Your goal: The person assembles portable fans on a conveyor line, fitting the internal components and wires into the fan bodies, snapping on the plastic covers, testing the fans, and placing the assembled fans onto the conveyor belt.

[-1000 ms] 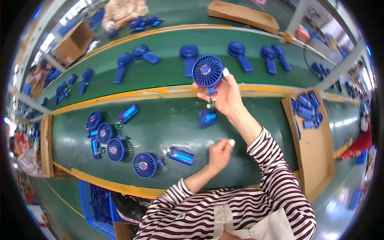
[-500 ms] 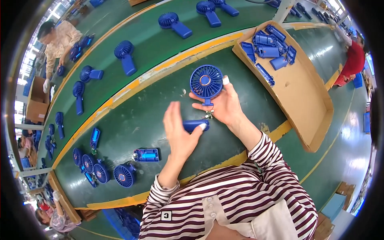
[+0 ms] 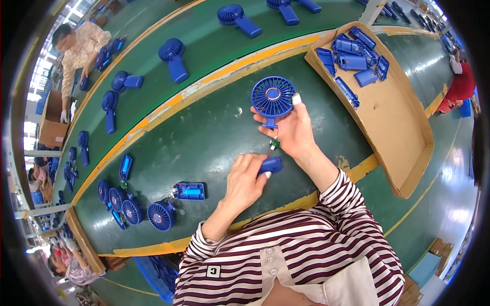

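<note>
My right hand [image 3: 297, 128] is closed on a blue round fan head [image 3: 273, 97], its slatted grille facing up and the thumb at its right edge. Below the fan's short neck a small green circuit board [image 3: 275, 144] hangs on thin wires. My left hand [image 3: 244, 179] grips a blue fan handle casing [image 3: 270, 165] just under the board, fingers over its left end. On the bench left of that hand lies an open casing half [image 3: 189, 191] with a light-blue battery cell in it. Nearby sits a loose fan head [image 3: 161, 215].
Several more fan heads [image 3: 131, 211] and an opened casing [image 3: 125, 168] lie at the bench's left. A cardboard tray [image 3: 395, 135] at right holds blue casing parts [image 3: 352, 62]. Assembled fans [image 3: 173, 60] lie on the green belt beyond. A co-worker [image 3: 81, 51] sits across it.
My left hand has come down and closed round the handle casing, which it only partly held with fingers stretched before. The whole view has shifted slightly.
</note>
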### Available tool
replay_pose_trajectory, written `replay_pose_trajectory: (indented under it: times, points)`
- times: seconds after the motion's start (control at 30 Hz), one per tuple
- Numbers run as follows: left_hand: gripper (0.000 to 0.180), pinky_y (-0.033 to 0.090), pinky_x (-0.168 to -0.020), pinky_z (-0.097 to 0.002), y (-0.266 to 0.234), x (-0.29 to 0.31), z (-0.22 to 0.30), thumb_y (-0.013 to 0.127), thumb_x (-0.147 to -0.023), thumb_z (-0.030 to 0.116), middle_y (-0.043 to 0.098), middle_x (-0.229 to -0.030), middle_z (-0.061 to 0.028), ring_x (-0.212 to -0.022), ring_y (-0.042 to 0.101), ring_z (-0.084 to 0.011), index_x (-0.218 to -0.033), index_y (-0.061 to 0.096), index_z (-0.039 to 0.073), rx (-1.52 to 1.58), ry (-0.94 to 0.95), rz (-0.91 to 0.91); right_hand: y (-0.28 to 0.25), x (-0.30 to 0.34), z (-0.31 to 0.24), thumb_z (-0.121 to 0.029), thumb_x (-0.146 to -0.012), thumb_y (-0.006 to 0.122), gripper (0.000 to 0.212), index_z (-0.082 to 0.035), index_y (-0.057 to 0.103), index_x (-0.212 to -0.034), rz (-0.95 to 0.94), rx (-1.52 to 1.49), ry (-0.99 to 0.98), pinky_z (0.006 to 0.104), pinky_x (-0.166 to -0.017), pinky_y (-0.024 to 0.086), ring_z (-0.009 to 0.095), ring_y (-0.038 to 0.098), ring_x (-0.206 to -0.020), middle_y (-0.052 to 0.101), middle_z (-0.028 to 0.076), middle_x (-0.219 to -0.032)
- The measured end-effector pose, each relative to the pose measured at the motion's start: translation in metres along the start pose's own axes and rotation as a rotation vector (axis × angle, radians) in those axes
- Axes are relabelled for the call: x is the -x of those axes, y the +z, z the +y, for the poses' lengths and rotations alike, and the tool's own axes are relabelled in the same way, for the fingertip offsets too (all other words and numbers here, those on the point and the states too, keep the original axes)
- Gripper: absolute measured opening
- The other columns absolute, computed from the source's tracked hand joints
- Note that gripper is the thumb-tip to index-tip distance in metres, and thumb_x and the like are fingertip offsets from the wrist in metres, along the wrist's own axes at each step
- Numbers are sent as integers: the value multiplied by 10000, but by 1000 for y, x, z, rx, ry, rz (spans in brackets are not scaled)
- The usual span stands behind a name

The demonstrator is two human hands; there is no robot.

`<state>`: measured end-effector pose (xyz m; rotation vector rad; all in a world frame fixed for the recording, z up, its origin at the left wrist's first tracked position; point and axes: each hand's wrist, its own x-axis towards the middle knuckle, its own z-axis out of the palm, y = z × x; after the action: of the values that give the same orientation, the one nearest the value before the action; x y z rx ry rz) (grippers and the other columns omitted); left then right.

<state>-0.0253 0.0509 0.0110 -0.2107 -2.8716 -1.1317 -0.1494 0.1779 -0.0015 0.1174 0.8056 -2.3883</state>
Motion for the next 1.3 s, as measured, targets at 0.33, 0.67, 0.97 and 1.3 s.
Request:
replay_pose_trajectory:
  times: [0.33, 0.67, 0.97, 1.3]
  points:
    - [490, 417, -770, -371, -7, 11, 5, 694, -588, 66, 523, -1018, -119, -902, 492, -285, -1056, 554, 28, -149, -54, 276, 5, 16, 1, -367, -843, 456, 537, 17, 409, -1216, -129, -53, 19, 387, -818, 462, 322, 560, -1013, 525, 163, -1164]
    - [310, 475, -643, -398, 14, -19, 12, 652, -649, 151, 576, -845, -173, -693, 586, -295, -891, 565, -22, 22, -306, 5, 21, 30, 3, -393, -809, 489, 641, 31, 352, -1269, -119, -22, 52, 415, -841, 466, 336, 560, -1007, 498, 234, -1184]
    - [446, 510, -800, -401, 11, 7, -6, 460, -838, 291, 573, -1028, -177, -921, 603, -331, -1149, 435, -27, 1789, -528, -267, 39, 36, 5, -436, -790, 495, 703, 57, 349, -1270, -166, -65, 150, 391, -858, 462, 333, 539, -1040, 461, 262, -1215]
    - [318, 545, -661, -356, -4, 11, -20, 501, -889, 253, 621, -941, -125, -820, 640, -250, -1096, 499, 11, 1716, -758, -5, 21, 55, 23, -194, -742, 589, 480, -7, 447, -1161, -104, 72, 73, 359, -889, 402, 219, 515, -1012, 530, 103, -1105]
